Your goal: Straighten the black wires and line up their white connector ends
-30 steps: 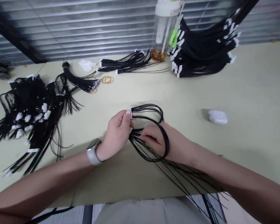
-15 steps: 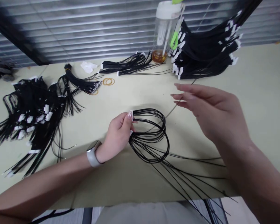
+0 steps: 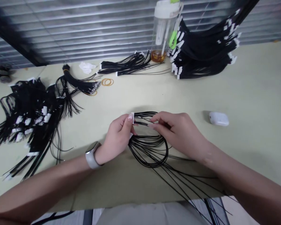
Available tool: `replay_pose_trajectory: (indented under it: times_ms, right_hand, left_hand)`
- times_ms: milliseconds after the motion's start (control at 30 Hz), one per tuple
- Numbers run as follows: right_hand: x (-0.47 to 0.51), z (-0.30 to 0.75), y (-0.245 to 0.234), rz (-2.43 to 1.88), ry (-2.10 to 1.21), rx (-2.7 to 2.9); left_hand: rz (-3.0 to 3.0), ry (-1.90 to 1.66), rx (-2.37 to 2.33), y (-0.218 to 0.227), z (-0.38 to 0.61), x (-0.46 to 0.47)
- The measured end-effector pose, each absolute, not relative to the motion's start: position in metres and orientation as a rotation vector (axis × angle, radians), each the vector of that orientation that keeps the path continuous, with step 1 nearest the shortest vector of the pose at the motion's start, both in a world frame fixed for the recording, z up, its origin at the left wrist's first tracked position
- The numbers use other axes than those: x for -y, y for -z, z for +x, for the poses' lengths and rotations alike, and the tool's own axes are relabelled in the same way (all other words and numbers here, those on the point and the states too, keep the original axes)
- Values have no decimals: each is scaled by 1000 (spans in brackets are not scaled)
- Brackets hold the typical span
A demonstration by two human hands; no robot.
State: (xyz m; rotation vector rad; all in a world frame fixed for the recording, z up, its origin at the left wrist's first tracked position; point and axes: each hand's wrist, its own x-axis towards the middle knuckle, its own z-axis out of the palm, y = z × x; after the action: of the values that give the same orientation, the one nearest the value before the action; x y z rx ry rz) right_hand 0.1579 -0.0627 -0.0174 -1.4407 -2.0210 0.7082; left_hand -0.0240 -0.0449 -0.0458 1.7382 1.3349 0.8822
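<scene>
My left hand grips a white connector, thumb on top, at the left end of a looped bundle of thin black wires. Part of a second white connector shows just below those fingers. Close by on the right, my right hand has thumb and forefinger pinched on a black wire, its thin end pointing toward the upper connector. Whether that end touches the connector, I cannot tell. Loose wire tails run down to the right, past the table's front edge.
Piles of black wire harnesses lie at left and back right, with a smaller bunch between. A tied wire bundle, rubber bands, a clear bottle and a white earbud case are on the table.
My right hand has come left and down with the wire, from out at the right to beside the upper connector. The earbud case is now uncovered. My left hand keeps its grip.
</scene>
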Motion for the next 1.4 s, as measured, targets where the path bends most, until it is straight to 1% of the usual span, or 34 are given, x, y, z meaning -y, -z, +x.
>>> replay_pose_trajectory:
  times_ms: [233, 533, 800, 1100, 1300, 1400]
  right_hand:
    - [63, 155, 18, -1481, -680, 2080]
    - [62, 156, 20, -1485, -662, 2127]
    - [63, 156, 24, -1397, -508, 2213]
    - [62, 153, 27, -1455, -396, 2355]
    - [62, 157, 25, -1457, -380, 2314]
    - [63, 163, 16, -1464, -260, 2195]
  left_hand:
    - [1779, -849, -1225, 45, -25, 48]
    - [1811, -851, -1201, 44, -24, 48]
    - [1790, -836, -1222, 42, -23, 48]
    - [1844, -768, -1191, 43, -25, 49]
    - [1792, -801, -1224, 43, -24, 48]
    - [1701, -880, -1288, 46, -24, 47]
